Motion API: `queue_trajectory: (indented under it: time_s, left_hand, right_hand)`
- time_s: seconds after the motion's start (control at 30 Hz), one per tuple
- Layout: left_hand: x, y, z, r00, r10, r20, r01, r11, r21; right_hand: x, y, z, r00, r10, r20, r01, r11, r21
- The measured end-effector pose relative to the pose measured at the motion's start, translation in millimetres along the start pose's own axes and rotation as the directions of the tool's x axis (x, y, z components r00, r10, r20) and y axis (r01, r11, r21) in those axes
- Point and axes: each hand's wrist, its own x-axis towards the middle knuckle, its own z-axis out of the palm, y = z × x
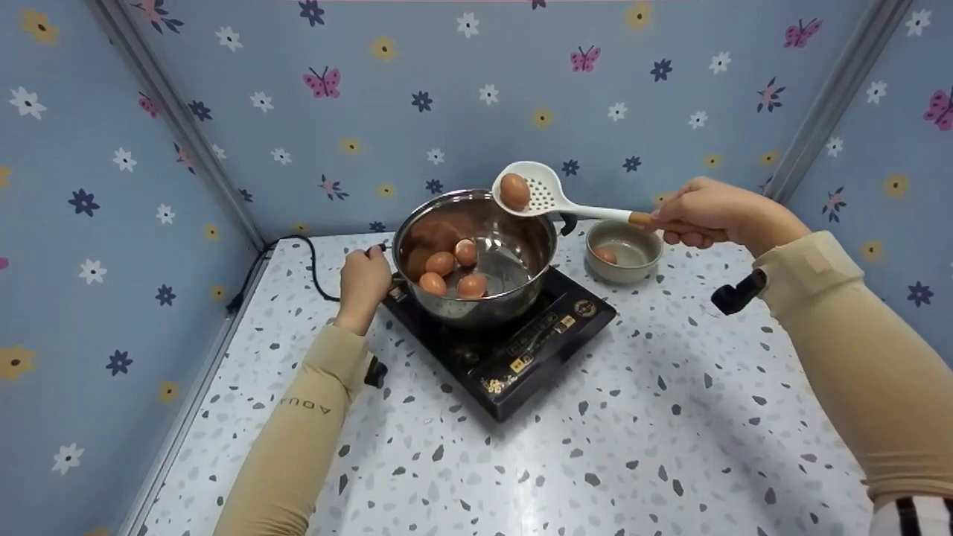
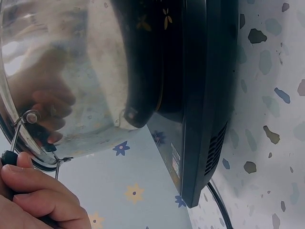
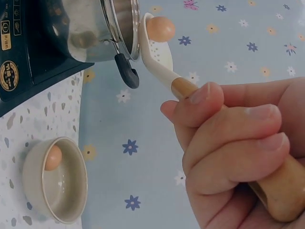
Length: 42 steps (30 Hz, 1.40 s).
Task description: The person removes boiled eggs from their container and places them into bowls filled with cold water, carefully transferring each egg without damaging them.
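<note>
My right hand (image 1: 703,214) grips the wooden handle of a white slotted spoon (image 1: 547,186). One brown egg (image 1: 515,191) lies in the spoon's bowl, above the right rim of a steel pot (image 1: 476,305). Several more brown eggs (image 1: 472,286) sit inside the pot, on its left and near side. With its fingers curled round the pot's left handle, my left hand (image 1: 365,283) holds the pot; the left wrist view shows the fingers (image 2: 45,193) on that black handle. A beige bowl (image 3: 71,191) to the right of the pot contains one brown egg (image 3: 53,158).
Under the pot is a black induction cooker (image 1: 514,372), set at an angle on the speckled table (image 1: 595,447). A black cord (image 1: 311,260) runs off at the back left. Flower-patterned walls (image 1: 476,97) enclose the table at the back and sides.
</note>
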Motion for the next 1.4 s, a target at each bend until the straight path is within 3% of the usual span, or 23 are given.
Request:
queue_trajectory:
  time_s: [0.6,0.83,1.4]
  left_hand:
    - [1.2,-1.0,0.8,1.0,-0.001,-0.007,0.001,1.0,-0.01]
    - [-0.7,-2.6,-0.1,1.0,0.005,0.026,-0.004,0.999,-0.045]
    - [-1.6,-0.6,0.7,1.0,0.0,-0.001,0.0,0.999,-0.033]
  right_hand:
    - [-9.3,34.7,-21.7,0.995,0.067,-0.067,-0.061,0.994,0.091]
    - [-9.1,52.5,-24.7,0.994,0.092,-0.067,-0.082,0.988,0.13]
    - [-9.4,99.4,-31.1,0.989,0.129,-0.075,-0.117,0.983,0.138]
